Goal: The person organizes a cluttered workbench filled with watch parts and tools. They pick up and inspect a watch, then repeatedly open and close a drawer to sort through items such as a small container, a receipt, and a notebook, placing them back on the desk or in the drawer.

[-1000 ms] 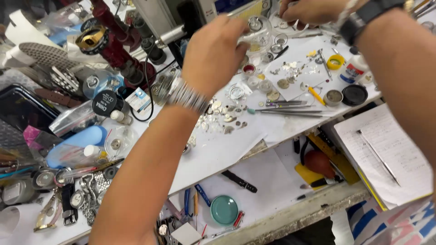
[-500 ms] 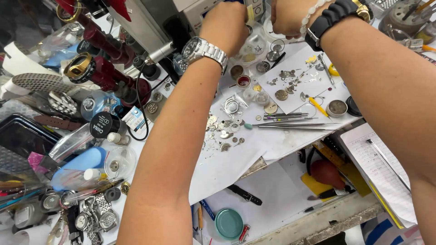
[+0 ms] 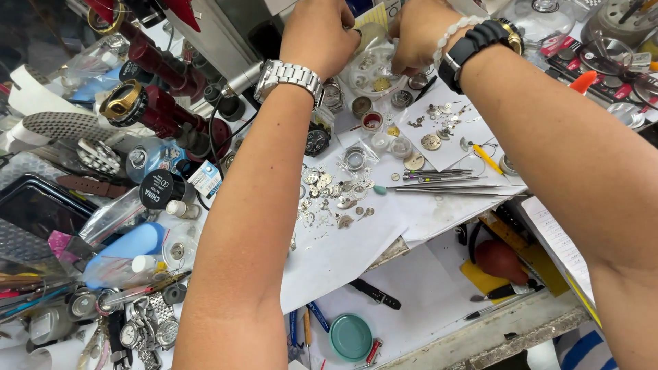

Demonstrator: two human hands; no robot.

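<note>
Both hands moved up; fingers [image 3: 349,34] pinch clear bag [image 3: 370,65] btwn them.

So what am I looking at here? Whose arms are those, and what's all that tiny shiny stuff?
The camera sits on a person's head and looks down, so the two arms are that person's own. The left hand, with a silver wristwatch, and the right hand, with a black wristwatch, together pinch a small clear plastic bag with little metal bits inside. Below lies white paper covered in tiny watch parts, like wheels and discs. Thin metal tweezers lie beside them. At the left sits a pile of watches, and near the front edge a round green lid.
</note>
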